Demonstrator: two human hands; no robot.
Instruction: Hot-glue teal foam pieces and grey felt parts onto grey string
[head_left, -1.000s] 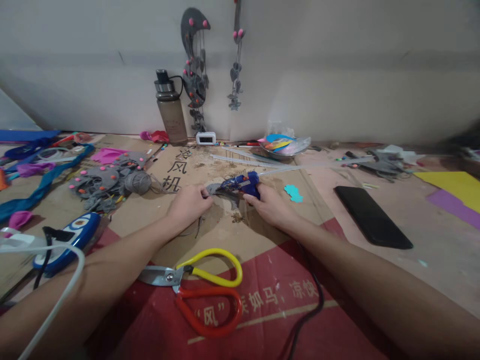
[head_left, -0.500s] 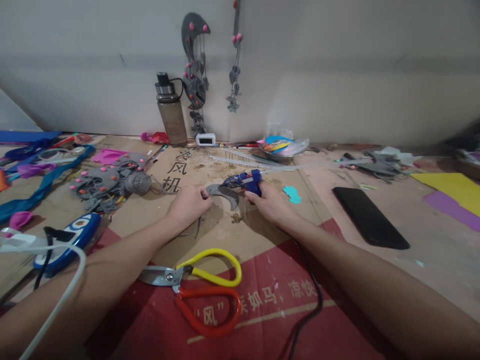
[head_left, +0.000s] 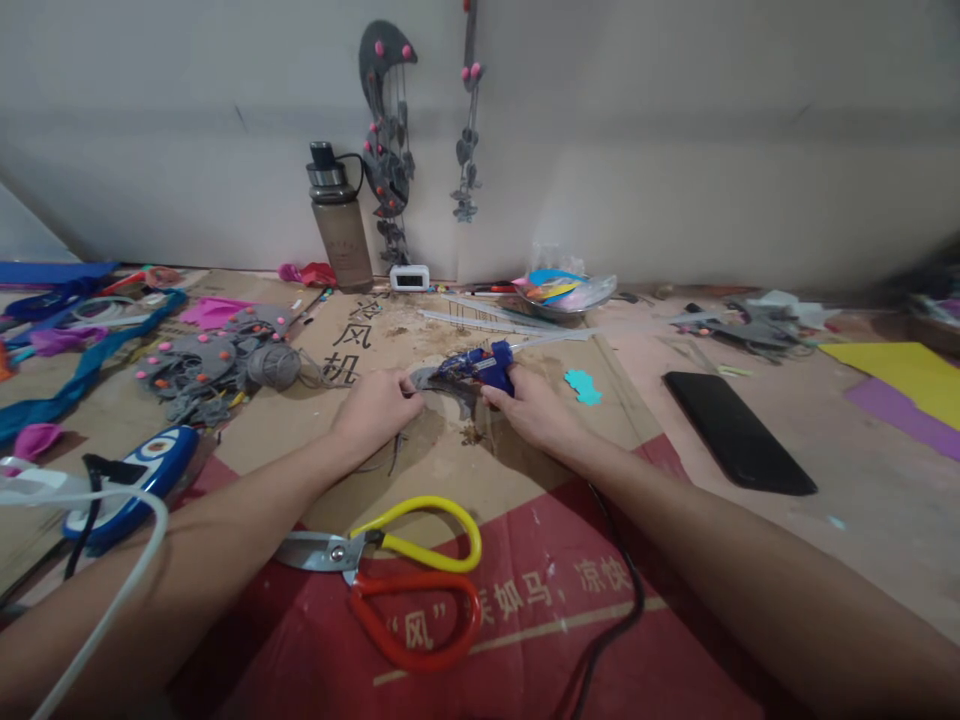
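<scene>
My right hand (head_left: pixel 531 402) is wrapped round a blue hot glue gun (head_left: pixel 491 366), whose nozzle points left over a grey felt crescent (head_left: pixel 463 398). Between thumb and fingers, my left hand (head_left: pixel 381 408) pinches the crescent's left end. Whether the nozzle touches the felt I cannot tell. A clear glue stick (head_left: pixel 540 338) sticks out behind the gun. Below my left hand, a bit of grey yarn (head_left: pixel 395 452) lies on the cardboard (head_left: pixel 420 480). Nearer to me rest scissors (head_left: pixel 416 535) with one yellow and one red handle.
A bottle (head_left: pixel 341 235) and a small white digital display (head_left: pixel 409 278) stand by the wall. Grey felt pieces with a yarn ball (head_left: pixel 274 367) lie left. To the right are a teal cutout (head_left: pixel 583 386) and a black phone (head_left: pixel 739 432). A black cord (head_left: pixel 637 590) runs along the front.
The glue gun and my right hand have shifted slightly left, bringing the nozzle further along the felt crescent. My left hand keeps its pinch.
</scene>
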